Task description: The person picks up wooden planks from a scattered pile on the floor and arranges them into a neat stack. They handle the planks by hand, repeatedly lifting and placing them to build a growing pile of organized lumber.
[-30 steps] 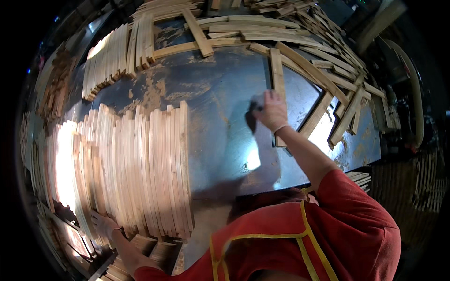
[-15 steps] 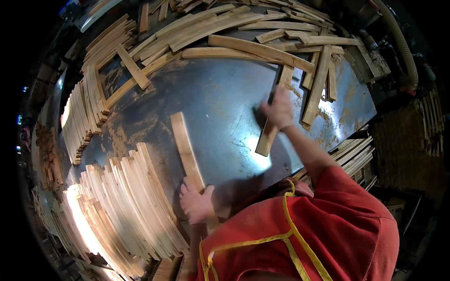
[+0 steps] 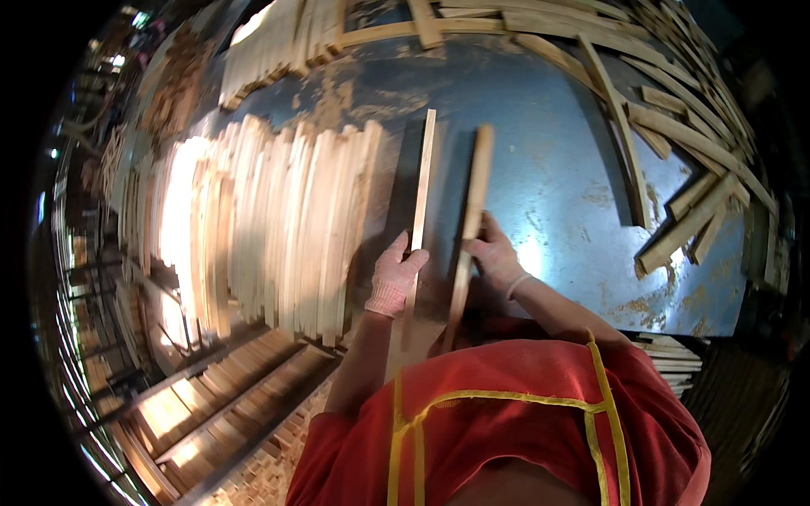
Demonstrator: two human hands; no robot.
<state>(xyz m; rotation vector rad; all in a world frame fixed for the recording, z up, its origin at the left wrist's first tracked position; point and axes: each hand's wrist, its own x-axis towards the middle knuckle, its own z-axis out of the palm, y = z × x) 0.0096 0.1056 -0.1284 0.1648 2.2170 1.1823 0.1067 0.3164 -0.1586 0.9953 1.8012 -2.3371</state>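
Observation:
My left hand [image 3: 396, 271], in a pale knit glove, grips a pale wooden slat [image 3: 425, 177] near its lower part. The slat stands on its narrow edge, its far end pointing away from me. Just to the right, my right hand [image 3: 496, 253] is closed on a second, darker wooden slat [image 3: 475, 181], also turned on edge. The two slats run side by side with a gap between them. A tightly packed row of pale slats [image 3: 291, 228] is left of my left hand. The near ends of both held slats are blurred close to my body.
A blue-grey metal table [image 3: 557, 160] dusted with sawdust lies beneath. Loose wooden strips [image 3: 713, 143] are piled at the far right, and another row of slats [image 3: 283, 38] sits at the far left. At lower left is a rack [image 3: 228, 405] holding wood pieces.
My right hand has pulled its slat leftward and nearer, beside the left one. Both slats have been turned on edge. The view has swung left, toward the packed row.

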